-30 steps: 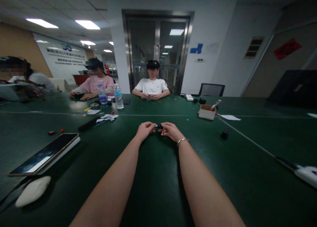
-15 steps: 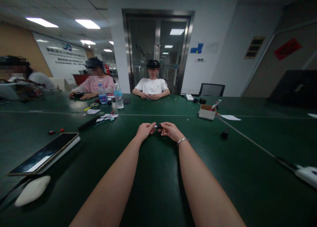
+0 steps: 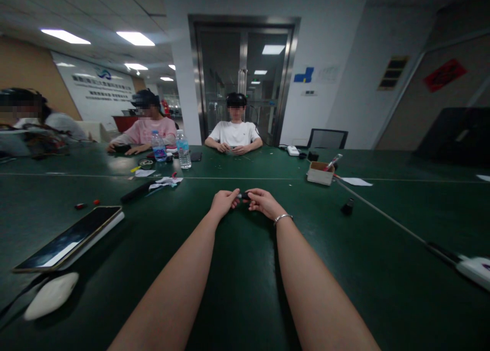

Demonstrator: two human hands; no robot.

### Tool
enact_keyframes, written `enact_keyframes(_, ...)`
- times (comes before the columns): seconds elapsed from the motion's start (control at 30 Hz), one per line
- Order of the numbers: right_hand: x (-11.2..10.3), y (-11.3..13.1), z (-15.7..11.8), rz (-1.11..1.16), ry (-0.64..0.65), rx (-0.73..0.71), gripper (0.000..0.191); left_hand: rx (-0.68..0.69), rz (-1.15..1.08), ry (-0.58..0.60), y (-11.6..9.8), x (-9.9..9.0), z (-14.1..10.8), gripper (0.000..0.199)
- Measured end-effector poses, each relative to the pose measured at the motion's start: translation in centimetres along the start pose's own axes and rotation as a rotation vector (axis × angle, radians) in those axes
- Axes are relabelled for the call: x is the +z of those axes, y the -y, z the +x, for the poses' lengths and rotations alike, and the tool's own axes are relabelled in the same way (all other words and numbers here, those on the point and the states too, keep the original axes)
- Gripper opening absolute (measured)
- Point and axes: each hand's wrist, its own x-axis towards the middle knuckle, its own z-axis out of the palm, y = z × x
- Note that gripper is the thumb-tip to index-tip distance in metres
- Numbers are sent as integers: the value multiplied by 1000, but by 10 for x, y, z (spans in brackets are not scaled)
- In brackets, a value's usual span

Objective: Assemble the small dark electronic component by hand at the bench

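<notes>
Both my hands meet over the green table point(image 3: 245, 269), pinching one small dark object with a silvery end point(image 3: 244, 196); its exact kind is too small to make out. My left hand point(image 3: 224, 203) closes thumb and fingers on the silvery end. On the black end, my right hand point(image 3: 264, 202) is closed, with a bracelet point(image 3: 283, 218) at its wrist. A small black piece point(image 3: 347, 206) lies on the table to the right of my right hand.
At left lie a phone point(image 3: 72, 239) on a white box, a white rounded object point(image 3: 51, 296) and paper scraps point(image 3: 165, 181). Water bottles point(image 3: 184, 151) stand farther back. A small open box point(image 3: 320, 173) and a power strip point(image 3: 474, 270) are at right. Several people sit opposite.
My hands hold almost the same place and keep their grip on the small object. Nothing on the table has visibly moved.
</notes>
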Motion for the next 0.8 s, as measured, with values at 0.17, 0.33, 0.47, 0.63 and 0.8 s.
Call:
enact_keyframes(0.17,0,-1,0,-6,8,-9,16,3,2,-3,0,-1,-1,51)
enact_keyframes(0.33,-2,-2,0,6,19,-43,20,-16,-29,-9,-1,0,0,50)
enact_keyframes(0.47,-3,-4,1,12,57,-75,27,-53,-58,-14,-2,2,2,47)
enact_keyframes(0.63,-4,-5,2,22,98,-107,32,-120,-54,-53,-7,2,3,43)
enact_keyframes(0.8,-2,-3,1,2,104,-127,34,-174,-60,-62,-9,1,4,40)
